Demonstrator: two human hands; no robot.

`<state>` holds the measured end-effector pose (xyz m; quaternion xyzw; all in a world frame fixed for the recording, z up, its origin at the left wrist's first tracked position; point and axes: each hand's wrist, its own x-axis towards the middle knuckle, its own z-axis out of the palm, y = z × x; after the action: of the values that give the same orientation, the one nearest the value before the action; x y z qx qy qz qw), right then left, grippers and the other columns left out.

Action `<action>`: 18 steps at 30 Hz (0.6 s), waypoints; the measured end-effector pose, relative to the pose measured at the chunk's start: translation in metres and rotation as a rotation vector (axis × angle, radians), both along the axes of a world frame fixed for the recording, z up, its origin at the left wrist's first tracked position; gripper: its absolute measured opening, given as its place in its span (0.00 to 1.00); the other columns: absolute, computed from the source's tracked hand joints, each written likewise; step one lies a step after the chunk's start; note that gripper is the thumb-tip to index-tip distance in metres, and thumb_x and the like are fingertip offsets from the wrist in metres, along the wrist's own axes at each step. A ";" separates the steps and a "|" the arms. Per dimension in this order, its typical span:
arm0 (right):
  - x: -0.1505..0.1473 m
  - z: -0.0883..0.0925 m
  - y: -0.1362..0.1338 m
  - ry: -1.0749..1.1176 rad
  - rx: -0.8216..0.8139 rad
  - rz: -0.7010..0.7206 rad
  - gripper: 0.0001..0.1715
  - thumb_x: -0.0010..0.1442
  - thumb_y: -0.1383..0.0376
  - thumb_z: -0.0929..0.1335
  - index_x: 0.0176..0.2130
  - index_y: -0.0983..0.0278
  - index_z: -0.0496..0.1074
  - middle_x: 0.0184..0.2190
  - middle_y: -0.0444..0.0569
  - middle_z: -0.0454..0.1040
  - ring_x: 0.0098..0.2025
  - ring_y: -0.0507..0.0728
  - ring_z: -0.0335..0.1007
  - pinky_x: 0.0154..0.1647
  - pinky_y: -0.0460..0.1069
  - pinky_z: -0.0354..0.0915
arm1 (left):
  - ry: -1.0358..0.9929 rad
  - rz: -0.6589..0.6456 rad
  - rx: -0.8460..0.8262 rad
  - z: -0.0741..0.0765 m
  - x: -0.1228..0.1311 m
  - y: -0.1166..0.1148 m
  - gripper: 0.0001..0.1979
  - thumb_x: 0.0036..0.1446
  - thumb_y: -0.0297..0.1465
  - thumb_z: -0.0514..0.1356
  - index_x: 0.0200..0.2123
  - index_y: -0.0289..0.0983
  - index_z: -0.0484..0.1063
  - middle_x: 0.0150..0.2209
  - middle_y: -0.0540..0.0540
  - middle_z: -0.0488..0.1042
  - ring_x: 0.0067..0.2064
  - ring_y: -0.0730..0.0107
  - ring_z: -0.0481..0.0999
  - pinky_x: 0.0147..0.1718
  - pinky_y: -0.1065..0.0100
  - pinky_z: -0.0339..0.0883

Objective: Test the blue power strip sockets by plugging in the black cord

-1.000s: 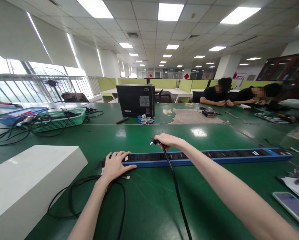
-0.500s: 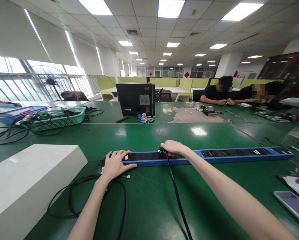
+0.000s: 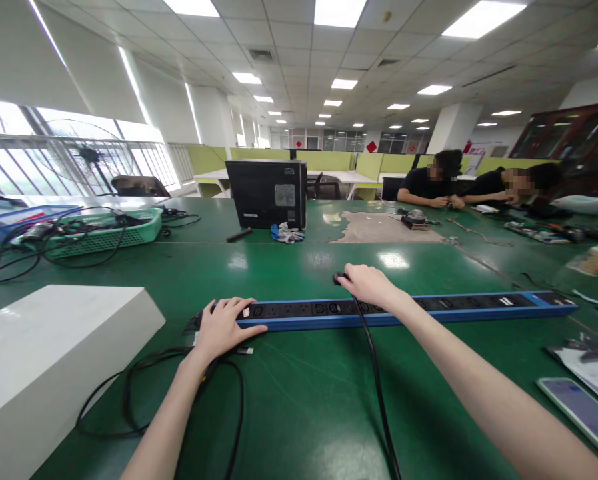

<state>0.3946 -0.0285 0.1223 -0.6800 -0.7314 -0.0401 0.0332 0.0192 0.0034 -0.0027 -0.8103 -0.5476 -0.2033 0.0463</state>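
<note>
A long blue-and-black power strip (image 3: pixel 309 324) lies across the green table in front of me. My left hand (image 3: pixel 223 325) grips its left end, fingers over the top and thumb along the near side. Above the middle of the strip, my right hand (image 3: pixel 371 285) is closed around a black power plug (image 3: pixel 338 279), which is clear of the sockets. From that hand a thick black cable (image 3: pixel 376 367) runs down toward me. Beside my left wrist lies a thin coiled black cable (image 3: pixel 127 393) and a USB connector (image 3: pixel 245 351).
At left stand a white box (image 3: pixel 63 347) and a green basket (image 3: pixel 103 241) of cables. A black computer case (image 3: pixel 259 193) and gloves (image 3: pixel 286 233) sit farther back. A phone (image 3: pixel 581 413) lies at right. Two people (image 3: pixel 431 183) lean on the table's far right.
My right hand has moved up and to the right with the plug, away from the strip's sockets. My left hand stays on the strip. The view has shifted slightly.
</note>
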 end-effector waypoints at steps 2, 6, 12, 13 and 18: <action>-0.021 0.007 0.007 0.039 -0.033 0.178 0.25 0.70 0.49 0.60 0.45 0.65 0.74 0.41 0.58 0.79 0.42 0.61 0.77 0.39 0.47 0.63 | 0.000 0.005 -0.004 0.001 0.000 -0.001 0.37 0.47 0.64 0.59 0.55 0.53 0.72 0.54 0.46 0.74 0.57 0.48 0.67 0.60 0.49 0.49; -0.053 0.030 0.022 0.060 -0.089 0.392 0.19 0.68 0.51 0.64 0.49 0.61 0.73 0.42 0.51 0.79 0.42 0.59 0.76 0.37 0.46 0.61 | 0.001 0.015 -0.002 0.002 0.000 -0.001 0.36 0.47 0.64 0.60 0.55 0.53 0.72 0.54 0.46 0.74 0.57 0.47 0.67 0.61 0.49 0.48; -0.079 0.054 0.031 -0.182 -0.032 0.539 0.17 0.66 0.59 0.67 0.52 0.63 0.71 0.45 0.58 0.78 0.46 0.65 0.75 0.43 0.51 0.64 | -0.008 0.001 0.004 0.003 -0.001 -0.002 0.36 0.48 0.63 0.59 0.55 0.53 0.72 0.53 0.46 0.74 0.57 0.47 0.67 0.60 0.48 0.48; -0.085 0.053 0.032 -0.222 -0.045 0.579 0.17 0.65 0.60 0.68 0.51 0.64 0.71 0.45 0.58 0.78 0.47 0.65 0.75 0.44 0.52 0.64 | -0.007 -0.001 0.005 0.003 -0.001 -0.002 0.36 0.48 0.63 0.59 0.55 0.53 0.72 0.53 0.45 0.74 0.57 0.48 0.67 0.60 0.48 0.48; -0.098 0.062 0.047 -0.206 -0.099 0.637 0.14 0.58 0.67 0.73 0.45 0.66 0.73 0.44 0.57 0.78 0.50 0.61 0.74 0.48 0.49 0.64 | -0.011 -0.002 0.009 0.004 -0.002 -0.004 0.36 0.48 0.64 0.59 0.55 0.52 0.71 0.54 0.45 0.74 0.57 0.48 0.67 0.61 0.49 0.48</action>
<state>0.2966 0.0184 0.1846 -0.4104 -0.9077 -0.0608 -0.0631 0.0168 -0.0008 0.0015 -0.8094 -0.5463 -0.2104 0.0468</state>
